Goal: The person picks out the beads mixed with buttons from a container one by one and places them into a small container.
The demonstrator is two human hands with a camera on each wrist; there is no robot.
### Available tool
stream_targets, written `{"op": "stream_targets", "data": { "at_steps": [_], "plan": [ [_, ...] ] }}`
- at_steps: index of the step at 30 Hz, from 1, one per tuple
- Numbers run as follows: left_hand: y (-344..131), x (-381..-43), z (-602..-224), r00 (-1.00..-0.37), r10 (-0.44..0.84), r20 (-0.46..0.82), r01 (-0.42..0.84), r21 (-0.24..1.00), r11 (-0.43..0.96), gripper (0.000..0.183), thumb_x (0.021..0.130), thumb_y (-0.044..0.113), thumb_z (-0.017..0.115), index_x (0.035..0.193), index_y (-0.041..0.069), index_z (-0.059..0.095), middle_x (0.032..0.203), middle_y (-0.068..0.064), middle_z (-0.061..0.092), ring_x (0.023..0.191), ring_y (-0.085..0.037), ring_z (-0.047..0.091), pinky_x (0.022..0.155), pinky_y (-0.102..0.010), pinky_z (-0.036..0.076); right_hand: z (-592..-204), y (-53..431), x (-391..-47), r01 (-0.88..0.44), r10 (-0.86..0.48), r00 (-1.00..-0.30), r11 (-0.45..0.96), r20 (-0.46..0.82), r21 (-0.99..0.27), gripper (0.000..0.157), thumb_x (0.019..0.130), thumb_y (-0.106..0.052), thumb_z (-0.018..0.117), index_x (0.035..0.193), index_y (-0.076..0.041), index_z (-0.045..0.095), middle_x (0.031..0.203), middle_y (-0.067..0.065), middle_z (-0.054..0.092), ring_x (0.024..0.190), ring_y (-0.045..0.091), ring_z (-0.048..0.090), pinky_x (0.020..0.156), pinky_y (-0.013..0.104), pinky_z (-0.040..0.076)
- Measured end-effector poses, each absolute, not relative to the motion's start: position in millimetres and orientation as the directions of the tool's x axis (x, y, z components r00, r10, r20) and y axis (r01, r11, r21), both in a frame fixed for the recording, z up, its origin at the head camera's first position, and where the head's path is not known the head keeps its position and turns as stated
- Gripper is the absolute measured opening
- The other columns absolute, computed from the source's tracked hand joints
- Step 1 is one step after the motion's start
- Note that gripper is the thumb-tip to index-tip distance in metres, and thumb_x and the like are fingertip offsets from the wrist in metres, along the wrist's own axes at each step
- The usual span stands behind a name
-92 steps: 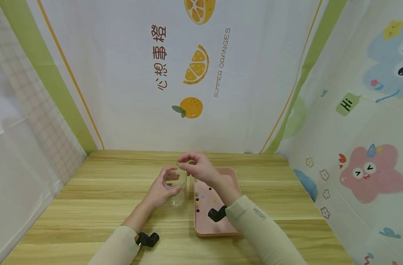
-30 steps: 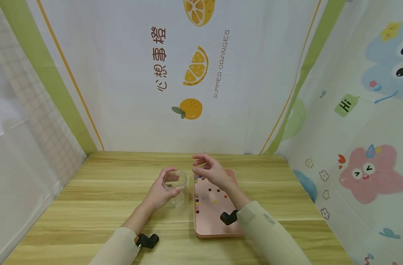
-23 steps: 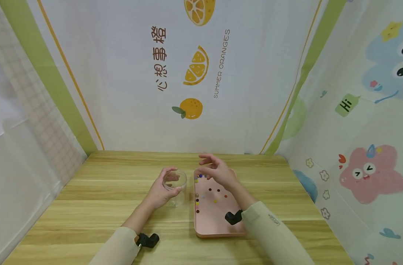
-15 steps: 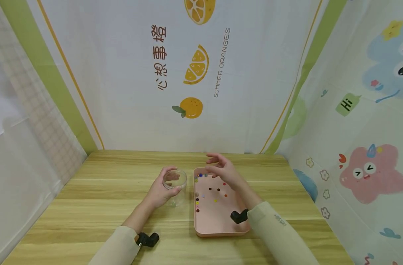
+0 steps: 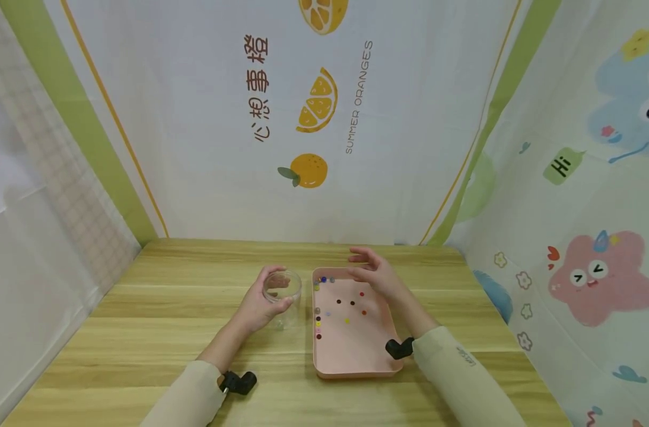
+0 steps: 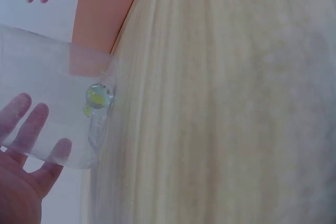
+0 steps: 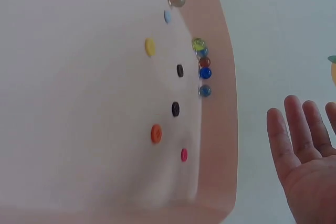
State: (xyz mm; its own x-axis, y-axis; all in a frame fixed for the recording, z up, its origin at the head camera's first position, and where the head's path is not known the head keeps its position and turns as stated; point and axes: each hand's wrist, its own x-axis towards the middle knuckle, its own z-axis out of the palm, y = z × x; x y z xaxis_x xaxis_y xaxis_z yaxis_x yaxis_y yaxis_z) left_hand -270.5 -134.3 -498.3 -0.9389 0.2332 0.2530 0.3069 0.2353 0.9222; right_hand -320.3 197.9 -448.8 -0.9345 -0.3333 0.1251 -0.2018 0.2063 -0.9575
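Observation:
My left hand (image 5: 257, 306) grips a clear jar (image 5: 289, 314) around its side, its open mouth facing up. At the bottom of the jar, the left wrist view shows a glass marble (image 6: 97, 96) with a yellow-green swirl and another yellowish spot beside it. My right hand (image 5: 377, 276) is held over the far right part of a pink tray (image 5: 356, 359), fingers apart and holding nothing. Buttons lie scattered in the tray, among them an orange button (image 7: 156, 133) and a yellow button (image 7: 150, 46). Several marbles, including a blue marble (image 7: 205, 72), line the tray's wall.
Both hands work above a wooden table (image 5: 143, 350). The tray stands just right of the jar. A white curtain (image 5: 218, 196) printed with oranges hangs behind the table's far edge, and a patterned sheet (image 5: 586, 207) hangs at the right.
My right hand has let go of a small object over the jar mouth and moved rightward across the tray, uncovering marbles and red buttons. The left hand stays on the jar.

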Motion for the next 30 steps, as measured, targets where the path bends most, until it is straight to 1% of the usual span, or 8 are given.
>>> {"op": "stream_targets", "data": {
  "at_steps": [4, 10, 13, 16, 21, 27, 30],
  "plan": [
    [-134, -271, -496, -0.937, 0.237, 0.256, 0.311, 0.921, 0.233, 0.079, 0.091, 0.017, 0.082, 0.159, 0.008, 0.042, 0.147, -0.028, 0.064, 0.138, -0.044, 0.060, 0.114, -0.066, 0.048, -451, 208, -320, -0.195, -0.322, -0.939, 0.204, 0.122, -0.959, 0.062, 0.104, -0.017, 0.073, 0.162, -0.010, 0.050, 0.157, 0.024, 0.056, 0.136, 0.037, 0.066, 0.106, 0.045, 0.060],
    [-135, -270, -497, -0.938, 0.236, 0.252, 0.305, 0.925, 0.224, 0.077, 0.091, 0.016, 0.082, 0.157, 0.012, 0.043, 0.148, -0.028, 0.064, 0.139, -0.044, 0.059, 0.114, -0.067, 0.047, -453, 220, -319, -0.192, -0.314, -0.942, 0.212, 0.119, -0.958, 0.063, 0.104, -0.017, 0.073, 0.162, -0.009, 0.049, 0.157, 0.025, 0.056, 0.135, 0.038, 0.066, 0.105, 0.041, 0.061],
    [-135, -270, -498, -0.940, 0.234, 0.249, 0.302, 0.927, 0.224, 0.076, 0.091, 0.016, 0.082, 0.157, 0.012, 0.044, 0.148, -0.029, 0.063, 0.139, -0.044, 0.059, 0.115, -0.066, 0.047, -454, 223, -320, -0.186, -0.299, -0.947, 0.225, 0.114, -0.956, 0.062, 0.105, -0.016, 0.072, 0.162, -0.010, 0.050, 0.158, 0.025, 0.056, 0.136, 0.040, 0.065, 0.105, 0.042, 0.060],
    [-135, -270, -497, -0.941, 0.230, 0.248, 0.299, 0.928, 0.224, 0.076, 0.091, 0.015, 0.082, 0.157, 0.013, 0.044, 0.147, -0.029, 0.063, 0.138, -0.044, 0.060, 0.115, -0.065, 0.048, -453, 225, -320, -0.181, -0.284, -0.952, 0.240, 0.110, -0.954, 0.061, 0.105, -0.014, 0.072, 0.162, -0.010, 0.050, 0.157, 0.024, 0.057, 0.136, 0.042, 0.065, 0.106, 0.044, 0.060],
    [-136, -270, -498, -0.940, 0.229, 0.252, 0.303, 0.926, 0.224, 0.076, 0.091, 0.016, 0.083, 0.156, 0.014, 0.045, 0.147, -0.029, 0.064, 0.138, -0.043, 0.060, 0.114, -0.064, 0.048, -451, 226, -321, -0.176, -0.265, -0.958, 0.253, 0.107, -0.951, 0.061, 0.105, -0.016, 0.073, 0.161, -0.010, 0.051, 0.156, 0.024, 0.059, 0.133, 0.037, 0.066, 0.107, 0.047, 0.060],
    [-136, -270, -498, -0.939, 0.231, 0.255, 0.308, 0.923, 0.230, 0.076, 0.091, 0.017, 0.083, 0.156, 0.014, 0.045, 0.146, -0.028, 0.064, 0.137, -0.042, 0.061, 0.113, -0.061, 0.049, -448, 223, -323, -0.156, -0.250, -0.964, 0.254, 0.091, -0.954, 0.059, 0.104, -0.017, 0.073, 0.159, -0.013, 0.053, 0.153, 0.021, 0.061, 0.134, 0.037, 0.065, 0.112, 0.057, 0.056],
    [-136, -270, -499, -0.938, 0.232, 0.256, 0.308, 0.924, 0.227, 0.076, 0.091, 0.016, 0.083, 0.157, 0.013, 0.044, 0.146, -0.029, 0.064, 0.137, -0.042, 0.061, 0.113, -0.061, 0.049, -447, 220, -326, -0.153, -0.256, -0.963, 0.258, 0.085, -0.954, 0.057, 0.104, -0.017, 0.073, 0.159, -0.015, 0.055, 0.153, 0.019, 0.061, 0.135, 0.037, 0.065, 0.111, 0.057, 0.057]
  ]
}}
